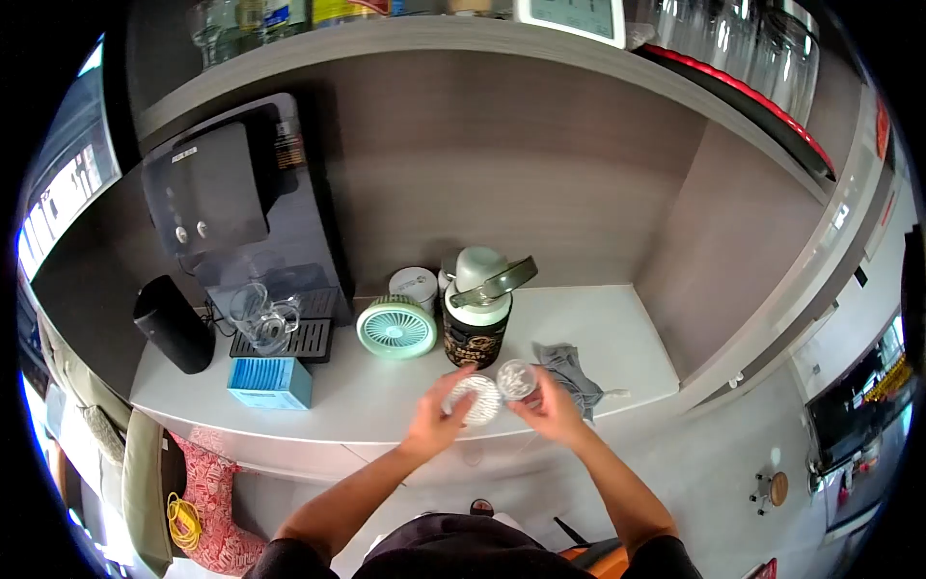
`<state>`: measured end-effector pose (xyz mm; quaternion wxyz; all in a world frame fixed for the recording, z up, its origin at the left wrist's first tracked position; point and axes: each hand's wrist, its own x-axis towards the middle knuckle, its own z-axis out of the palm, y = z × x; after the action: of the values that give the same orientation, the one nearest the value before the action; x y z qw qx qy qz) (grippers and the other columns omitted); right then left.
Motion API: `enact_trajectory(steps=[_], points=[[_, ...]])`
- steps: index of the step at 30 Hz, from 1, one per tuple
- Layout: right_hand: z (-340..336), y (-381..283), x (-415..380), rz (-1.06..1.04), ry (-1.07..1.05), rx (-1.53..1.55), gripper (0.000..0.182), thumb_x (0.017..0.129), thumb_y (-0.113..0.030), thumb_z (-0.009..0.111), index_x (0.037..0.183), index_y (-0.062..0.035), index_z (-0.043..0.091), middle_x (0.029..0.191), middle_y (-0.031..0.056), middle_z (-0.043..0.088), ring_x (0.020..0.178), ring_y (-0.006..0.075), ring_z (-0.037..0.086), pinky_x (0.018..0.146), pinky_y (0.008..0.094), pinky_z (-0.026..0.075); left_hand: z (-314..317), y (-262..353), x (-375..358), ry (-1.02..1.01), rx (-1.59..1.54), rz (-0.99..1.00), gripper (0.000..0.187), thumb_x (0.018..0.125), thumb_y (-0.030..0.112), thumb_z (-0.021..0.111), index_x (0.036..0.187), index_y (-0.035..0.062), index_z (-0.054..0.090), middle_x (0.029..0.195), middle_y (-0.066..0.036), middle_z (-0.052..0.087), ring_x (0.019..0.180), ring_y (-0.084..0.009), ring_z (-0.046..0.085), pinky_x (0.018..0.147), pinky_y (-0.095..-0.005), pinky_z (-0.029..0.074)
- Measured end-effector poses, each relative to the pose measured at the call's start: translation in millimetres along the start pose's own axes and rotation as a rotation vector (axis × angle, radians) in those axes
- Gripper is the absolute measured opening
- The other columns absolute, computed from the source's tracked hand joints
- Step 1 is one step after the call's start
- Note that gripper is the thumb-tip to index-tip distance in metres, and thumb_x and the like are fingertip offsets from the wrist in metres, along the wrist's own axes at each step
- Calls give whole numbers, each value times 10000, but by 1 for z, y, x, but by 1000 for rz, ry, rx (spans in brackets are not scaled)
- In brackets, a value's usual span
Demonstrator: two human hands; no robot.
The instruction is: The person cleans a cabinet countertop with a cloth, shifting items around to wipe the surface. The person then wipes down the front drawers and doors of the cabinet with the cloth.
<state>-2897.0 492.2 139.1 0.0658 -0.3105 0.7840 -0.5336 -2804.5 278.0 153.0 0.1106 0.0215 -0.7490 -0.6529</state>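
My left hand has its fingers curled round a round white thing with a bumpy, dotted top, close over the front of the white counter. In my right hand is a small clear round cup-like piece, gripped at its right side. The two pieces are side by side, their edges close together. Just behind them stands a black flask with a pale green top and handle. A crumpled grey cloth lies right of my right hand.
A mint green fan and a white round tub stand left of the flask. Further left are a water dispenser, glass mugs, a blue box and a black cylinder. A shelf runs overhead, carrying glassware.
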Motion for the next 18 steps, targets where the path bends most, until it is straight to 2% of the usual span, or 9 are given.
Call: enact_trajectory(steps=[1,4,6,8,12,13,15,16,18], points=[[13,-8,4,37,-59,20,552,869,-112,763,1336,-39,478,1122,59,649,891,94,654,640,242,556,-16,-10,0,18,12,11,435,982,182,626,1403,108,544,1200,-110,648,952,-124,659,567,-244,583],[60,-8,18,-96,40,47,556,867,-120,766,1338,-43,481,1115,64,658,885,104,661,655,254,560,-50,-27,0,152,-134,-126,460,974,193,640,1408,84,534,1139,-120,652,858,-127,663,574,-254,578],[82,-14,29,-64,40,22,544,865,-108,764,1327,-17,490,1133,96,663,911,140,682,683,271,568,-68,-34,3,228,0,-109,557,944,232,691,1433,54,492,1108,-126,649,865,-137,658,585,-266,570],[100,-11,39,-131,72,11,554,863,-97,762,1335,0,487,1156,118,661,907,164,696,694,280,574,-75,-32,1,312,70,-42,622,924,252,723,1447,37,463,1155,-134,639,928,-145,650,608,-274,570],[96,-29,31,5,66,72,625,844,-62,768,1380,32,459,1226,174,642,892,210,732,726,310,594,-73,-23,-12,460,189,190,700,858,172,771,1454,32,430,1300,-197,568,1140,-225,590,819,-348,553],[85,-18,27,14,69,-17,663,832,-97,773,1408,-4,461,1313,195,602,960,273,727,784,351,592,-71,-12,-17,477,404,287,679,840,141,767,1435,35,456,1292,-194,575,1122,-256,599,844,-365,542],[46,-2,19,-228,144,-428,667,837,-141,754,1430,-47,463,1372,205,561,1068,321,682,881,408,560,-66,14,-25,508,826,499,646,803,77,759,1397,42,507,1276,-190,589,1084,-317,617,894,-397,520],[25,4,13,-342,171,-637,669,840,-163,744,1441,-69,463,1401,210,541,1121,345,659,930,437,544,-60,14,-22,360,764,590,614,793,57,750,1368,43,535,1274,-183,593,1079,-335,611,904,-408,513],[-19,24,6,-254,196,-855,603,865,-234,683,1424,-108,494,1435,210,513,1237,394,563,1021,489,456,-45,15,-16,67,630,758,556,774,17,731,1311,44,590,1271,-168,603,1069,-369,599,924,-430,498]])
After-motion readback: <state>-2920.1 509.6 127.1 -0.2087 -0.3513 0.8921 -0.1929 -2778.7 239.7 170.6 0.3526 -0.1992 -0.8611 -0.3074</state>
